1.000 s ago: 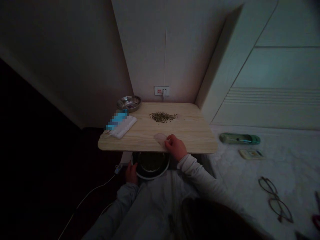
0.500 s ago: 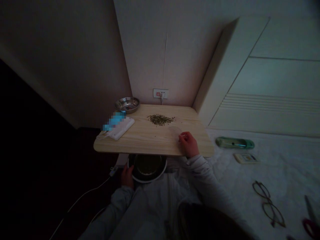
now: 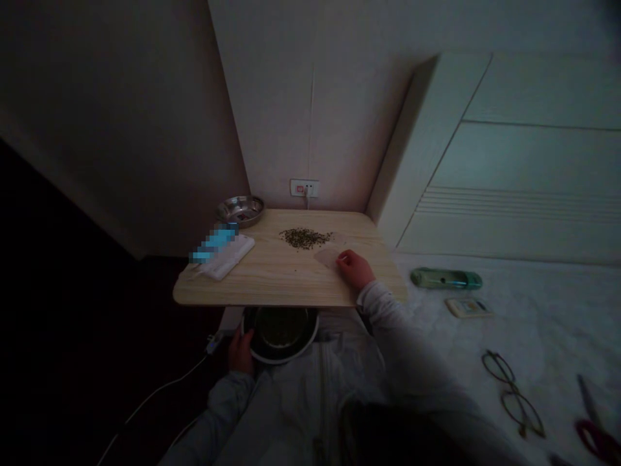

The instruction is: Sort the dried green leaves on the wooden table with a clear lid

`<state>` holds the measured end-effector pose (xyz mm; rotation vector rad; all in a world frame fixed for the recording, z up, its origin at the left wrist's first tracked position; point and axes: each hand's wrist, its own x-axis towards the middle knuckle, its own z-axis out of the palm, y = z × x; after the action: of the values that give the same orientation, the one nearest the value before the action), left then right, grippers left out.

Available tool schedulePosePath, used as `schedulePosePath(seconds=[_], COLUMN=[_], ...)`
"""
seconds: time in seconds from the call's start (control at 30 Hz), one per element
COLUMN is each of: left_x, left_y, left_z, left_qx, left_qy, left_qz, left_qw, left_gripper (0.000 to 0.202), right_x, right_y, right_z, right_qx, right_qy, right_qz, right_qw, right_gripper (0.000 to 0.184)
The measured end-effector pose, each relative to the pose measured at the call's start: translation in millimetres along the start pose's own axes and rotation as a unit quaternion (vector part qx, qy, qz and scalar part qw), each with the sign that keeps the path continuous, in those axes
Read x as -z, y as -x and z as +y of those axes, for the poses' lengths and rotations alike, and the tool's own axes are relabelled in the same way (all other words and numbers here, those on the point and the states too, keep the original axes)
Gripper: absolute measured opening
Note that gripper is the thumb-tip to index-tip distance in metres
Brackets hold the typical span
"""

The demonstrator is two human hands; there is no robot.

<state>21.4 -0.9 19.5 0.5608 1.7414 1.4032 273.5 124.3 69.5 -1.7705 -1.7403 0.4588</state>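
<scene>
My right hand [image 3: 355,268] is over the wooden tabletop [image 3: 272,288], its fingers pinched on a thin clear plastic piece [image 3: 326,257]. That piece lies low over the wood, just in front of a scattered heap of small dark-green beans or seeds [image 3: 303,238]. Below the table's near edge, my left hand [image 3: 241,353] grips the left side of a dark round basin with a white rim [image 3: 279,360]. The basin rests on my lap, partly hidden by the tabletop. Its dim contents are hard to make out.
A steel bowl [image 3: 241,211] stands at the table's back left, near a white device [image 3: 228,259] with a blurred blue screen. On the bed at right lie a green case [image 3: 445,279], a phone-like object [image 3: 468,307], eyeglasses [image 3: 513,393] and scissors [image 3: 596,443]. A wall socket [image 3: 305,188] holds a plug.
The view has shifted slightly, so most things sit a little lower and further left. My right hand with the clear plastic has moved slightly toward the heap. My left hand stays on the basin.
</scene>
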Motion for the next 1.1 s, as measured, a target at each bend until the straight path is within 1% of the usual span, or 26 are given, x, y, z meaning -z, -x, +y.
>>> schedulePosePath(seconds=[0.13,0.23,0.3,0.43,0.5,0.57,0.63,0.7,0.83,0.9,0.97,1.03,1.1], left_x=[0.6,1.5,1.8,1.0,0.3,-0.1,-0.3,-0.2,-0.7,-1.0,-1.1,-1.0,-0.9], left_y=[-1.8,-4.2,-4.6,-1.1,0.5,0.7,-0.6,-2.0,-2.2,-1.4,-1.1,-1.4,-2.1], left_z=[-3.3,-7.3,-7.6,-2.2,-0.2,-0.6,-2.8,-4.9,-5.5,-5.0,-4.9,-5.4,-6.5], left_qx=[-0.008,-0.012,-0.020,-0.020,-0.010,-0.001,0.002,-0.002,-0.009,-0.001,0.009,0.012,0.011], left_qy=[0.013,0.006,-0.001,-0.003,0.000,0.007,0.016,0.016,0.021,0.042,0.056,0.053,0.042], left_qz=[-0.001,0.002,0.011,0.006,0.007,0.016,0.015,0.003,-0.006,-0.011,-0.012,-0.003,0.006], left_qw=[1.000,1.000,1.000,1.000,1.000,1.000,1.000,1.000,1.000,0.999,0.998,0.999,0.999], left_gripper=[0.024,0.021,0.019,0.020,0.021,0.023,0.026,0.026,0.014,0.012,0.012,0.014,0.017], right_x=[17.9,19.7,12.3,-15.1,-27.7,-36.1,-40.1,-41.7,-47.1,-52.6,-58.3,-62.0,-62.4], right_y=[-27.5,-31.2,-26.1,-10.6,-5.7,-3.5,-1.8,1.3,15.3,23.8,30.0,31.8,29.1], right_z=[19.7,20.0,11.0,-17.4,-28.8,-35.5,-38.6,-40.9,-52.1,-60.9,-69.1,-73.9,-74.0], right_qx=[-0.010,0.005,0.027,0.072,0.079,0.076,0.072,0.077,0.105,0.127,0.152,0.149,0.120], right_qy=[-0.011,-0.046,-0.077,-0.117,-0.120,-0.118,-0.118,-0.123,-0.124,-0.112,-0.082,-0.040,-0.003], right_qz=[0.008,-0.006,-0.025,-0.062,-0.059,-0.042,-0.027,-0.028,-0.071,-0.090,-0.096,-0.074,-0.043], right_qw=[1.000,0.999,0.996,0.989,0.988,0.989,0.990,0.989,0.984,0.981,0.980,0.985,0.992], right_gripper=[0.018,0.019,0.020,0.020,0.019,0.020,0.020,0.020,0.020,0.020,0.019,0.018,0.018])
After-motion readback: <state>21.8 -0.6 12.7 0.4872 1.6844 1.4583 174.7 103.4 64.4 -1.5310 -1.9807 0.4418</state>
